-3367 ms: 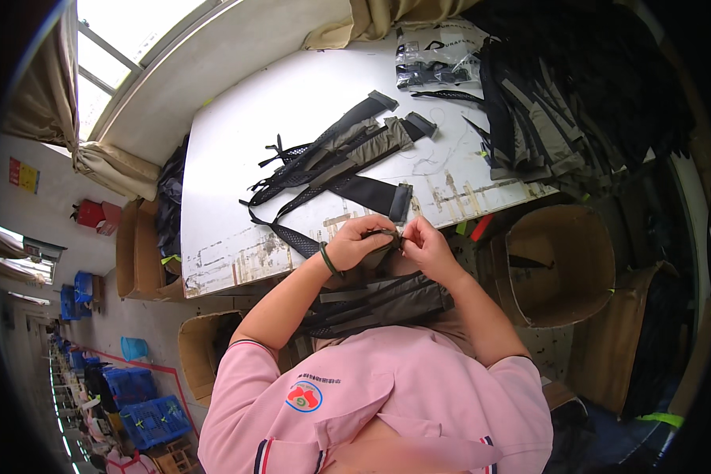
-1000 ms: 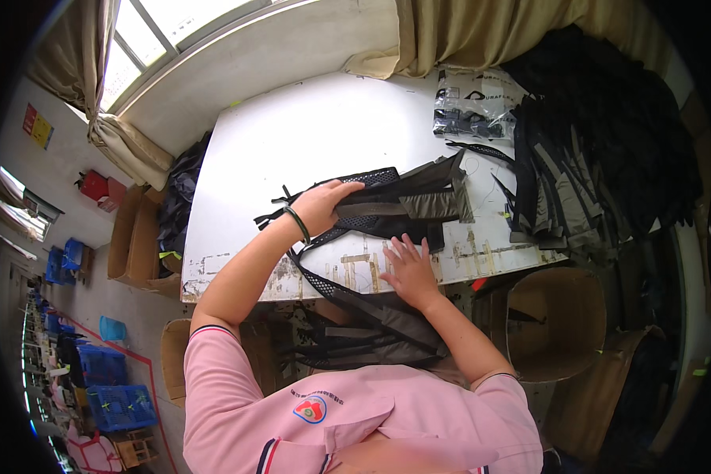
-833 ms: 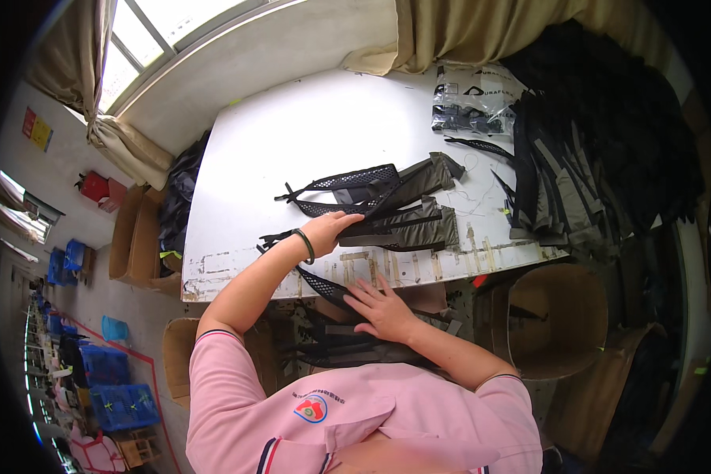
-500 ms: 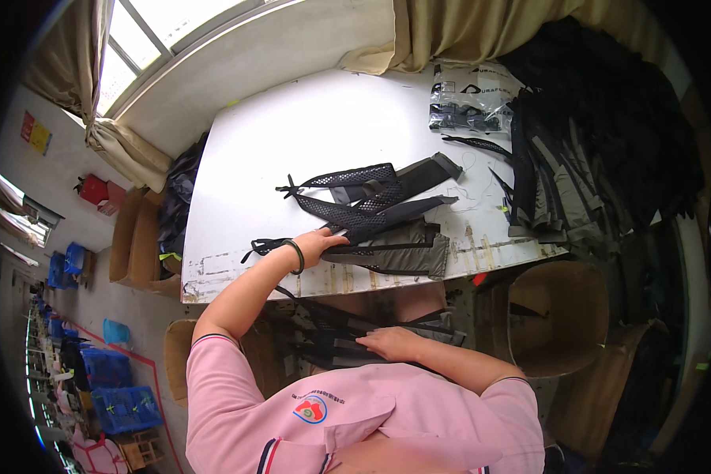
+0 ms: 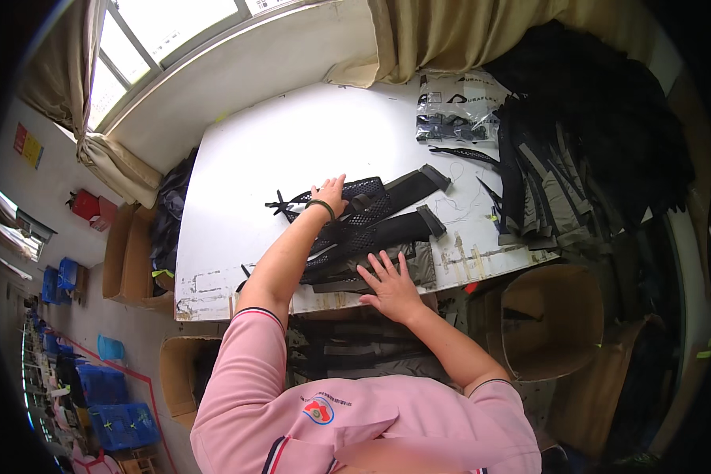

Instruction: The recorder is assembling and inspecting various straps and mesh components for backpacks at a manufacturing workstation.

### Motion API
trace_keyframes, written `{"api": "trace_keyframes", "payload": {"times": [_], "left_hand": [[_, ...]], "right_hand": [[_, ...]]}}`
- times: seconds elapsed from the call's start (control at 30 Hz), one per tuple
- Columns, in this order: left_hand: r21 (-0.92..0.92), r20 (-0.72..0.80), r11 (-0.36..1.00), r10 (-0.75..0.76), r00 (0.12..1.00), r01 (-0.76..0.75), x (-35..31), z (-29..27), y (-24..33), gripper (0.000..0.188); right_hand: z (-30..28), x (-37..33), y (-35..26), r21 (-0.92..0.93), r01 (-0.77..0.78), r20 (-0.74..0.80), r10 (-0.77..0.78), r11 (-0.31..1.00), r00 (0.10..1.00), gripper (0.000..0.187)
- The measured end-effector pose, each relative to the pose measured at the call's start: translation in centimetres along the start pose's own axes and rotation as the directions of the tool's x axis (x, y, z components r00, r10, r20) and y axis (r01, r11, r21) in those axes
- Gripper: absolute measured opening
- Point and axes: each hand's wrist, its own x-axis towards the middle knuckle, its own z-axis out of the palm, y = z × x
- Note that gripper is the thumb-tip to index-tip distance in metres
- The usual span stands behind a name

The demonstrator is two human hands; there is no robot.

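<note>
Several black and grey shoulder straps with mesh faces lie overlapped on the white table (image 5: 245,174). My left hand (image 5: 331,196) rests on the mesh part of the upper strap (image 5: 411,188), fingers stretched out. Below it a second black strap (image 5: 395,229) crosses the pile, and a grey strap (image 5: 421,265) lies under that near the table's front edge. My right hand (image 5: 391,288) is at that edge, fingers spread over the grey strap; whether it presses on it I cannot tell. More straps (image 5: 347,347) lie in front of me below the table edge.
Heaped straps (image 5: 541,186) and black material (image 5: 600,103) cover the table's right side, beside a clear printed plastic bag (image 5: 457,107). Open cardboard boxes stand at right (image 5: 549,316) and left (image 5: 130,253). Another box (image 5: 180,379) is by my left side.
My left hand has moved up and away from me onto the upper strap. My right hand has risen from the straps below the edge to the table pile, where the straps are shifted.
</note>
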Motion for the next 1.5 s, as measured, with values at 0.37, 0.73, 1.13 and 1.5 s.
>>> {"api": "trace_keyframes", "payload": {"times": [0.37, 0.73, 1.13, 1.5], "left_hand": [[-0.437, -0.363, 0.87, 0.059, 0.93, -0.226, 0.2, -10.0, 1.5, 0.02], [-0.478, -0.055, 0.828, 0.305, 0.951, -0.293, -16.3, -19.6, 3.6, 0.025], [-0.957, 0.135, 0.286, 0.293, 0.946, 0.048, -22.8, -6.9, 9.5, 0.044], [-0.927, 0.072, 0.373, 0.069, 0.995, 0.041, -22.4, -4.1, 13.4, 0.012]], "right_hand": [[0.5, -0.3, 0.7, 0.113, -0.062, -0.012, 0.064, 0.992, 0.998, 0.06], [-6.8, 1.3, 3.8, 0.641, 0.2, 0.019, 0.276, -0.741, 0.961, 0.08], [-3.8, -4.8, -5.3, 0.995, -0.089, 0.1, 0.492, -0.045, 0.865, 0.039], [-7.4, -5.8, -2.4, 0.104, -0.139, -0.356, 0.168, 0.985, 0.919, 0.035]]}}
